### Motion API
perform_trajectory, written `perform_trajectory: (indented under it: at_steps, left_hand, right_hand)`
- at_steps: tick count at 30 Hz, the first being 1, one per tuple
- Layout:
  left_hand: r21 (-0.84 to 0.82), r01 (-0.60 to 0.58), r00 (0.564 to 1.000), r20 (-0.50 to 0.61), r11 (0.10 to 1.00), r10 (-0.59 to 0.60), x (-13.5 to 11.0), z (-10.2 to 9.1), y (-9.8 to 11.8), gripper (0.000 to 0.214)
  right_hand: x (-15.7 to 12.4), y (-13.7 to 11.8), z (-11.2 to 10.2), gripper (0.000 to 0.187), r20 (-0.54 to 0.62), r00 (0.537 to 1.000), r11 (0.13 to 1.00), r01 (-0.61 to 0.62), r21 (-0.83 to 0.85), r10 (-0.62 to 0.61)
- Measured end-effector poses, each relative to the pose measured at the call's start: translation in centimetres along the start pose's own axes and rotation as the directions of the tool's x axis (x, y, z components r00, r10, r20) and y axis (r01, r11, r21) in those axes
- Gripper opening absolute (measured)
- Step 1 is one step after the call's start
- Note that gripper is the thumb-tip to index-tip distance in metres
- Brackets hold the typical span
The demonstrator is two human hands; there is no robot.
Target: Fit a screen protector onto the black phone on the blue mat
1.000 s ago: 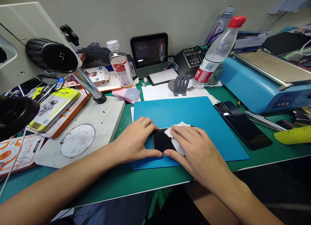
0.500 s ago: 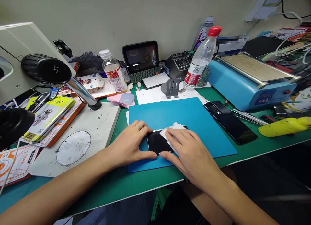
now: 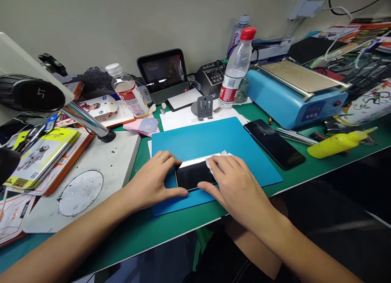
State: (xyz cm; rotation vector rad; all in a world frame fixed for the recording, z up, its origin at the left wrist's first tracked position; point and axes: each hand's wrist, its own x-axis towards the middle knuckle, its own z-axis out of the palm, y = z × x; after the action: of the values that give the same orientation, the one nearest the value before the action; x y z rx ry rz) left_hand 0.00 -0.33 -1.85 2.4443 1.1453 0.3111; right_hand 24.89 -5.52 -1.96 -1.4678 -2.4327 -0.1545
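left hand (image 3: 155,175): thumb and fingers parted, clasping the left end of a black, glass-faced rectangular phone (image 3: 194,176) by its long edges. phone lies flat on the blue rectangular mat (image 3: 210,136), directly between the hands; long axis roughly left-right, right end hidden. right hand (image 3: 236,179): fingers closed over a crumpled white tissue (image 3: 210,162) on the glass, thumb at near edge. both hands equally close.

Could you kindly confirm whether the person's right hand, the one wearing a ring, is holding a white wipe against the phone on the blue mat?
Not quite: the head view shows the ring on the left hand. The right hand does hold a white wipe against the phone on the blue mat.
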Motion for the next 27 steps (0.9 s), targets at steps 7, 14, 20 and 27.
perform_trajectory:
  at_steps: [7,14,20,27]
  left_hand:
    - [0.005,0.011,1.000,0.005,1.000,-0.011,0.2,-0.1,0.2,0.060]
    - [0.022,0.002,1.000,0.010,1.000,-0.002,0.1,-0.2,0.1,0.059]
    - [0.027,0.009,1.000,0.017,1.000,-0.009,0.1,-0.3,0.0,0.063]
    - [0.040,-0.014,1.000,0.005,0.999,0.014,0.2,-0.2,-0.1,0.062]
  right_hand:
    - [0.4,0.4,0.0,0.047,0.042,0.999,0.998,-0.006,0.061,0.003]
    - [-0.9,0.5,-0.5,0.049,-0.010,0.999,0.999,0.036,0.003,-0.036]
    - [1.0,0.9,-0.3,0.046,0.042,0.999,0.999,0.034,0.000,-0.034]
    - [0.3,0.7,-0.1,0.044,-0.013,1.000,1.000,0.025,0.013,-0.025]
